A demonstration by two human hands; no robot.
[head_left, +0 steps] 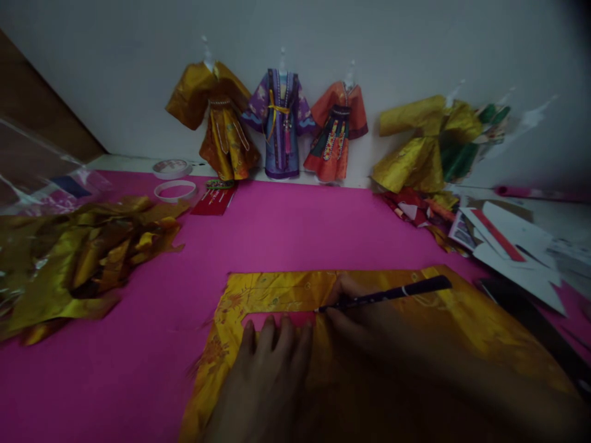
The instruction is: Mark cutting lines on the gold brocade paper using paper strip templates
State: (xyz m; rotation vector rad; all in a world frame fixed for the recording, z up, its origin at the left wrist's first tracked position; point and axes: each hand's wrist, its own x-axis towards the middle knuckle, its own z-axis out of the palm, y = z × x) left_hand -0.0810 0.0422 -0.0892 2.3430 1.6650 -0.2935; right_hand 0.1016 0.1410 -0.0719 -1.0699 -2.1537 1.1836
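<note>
A sheet of golden patterned fabric (258, 286) lies spread over the pink table cover. On it rests a narrow pink template strip (263, 320), its lower part hidden by fingers. My left hand (272, 363) presses the strip down with the fingers stretched out and slightly spread. Pinched in my right hand (360, 320) is a dark pencil (392, 293), slanting up to the right. The pencil's tip touches the fabric or the strip's upper edge; which of them I cannot tell. Faint lines show on the fabric above the strip.
Golden fabric scraps (92, 258) heap at the left, beside rolls of tape (175, 191) and a red card (215, 200). Small dressed doll forms (282, 123) lean along the wall. White paper pieces (512, 246) and a dark flat object (521, 314) lie at the right.
</note>
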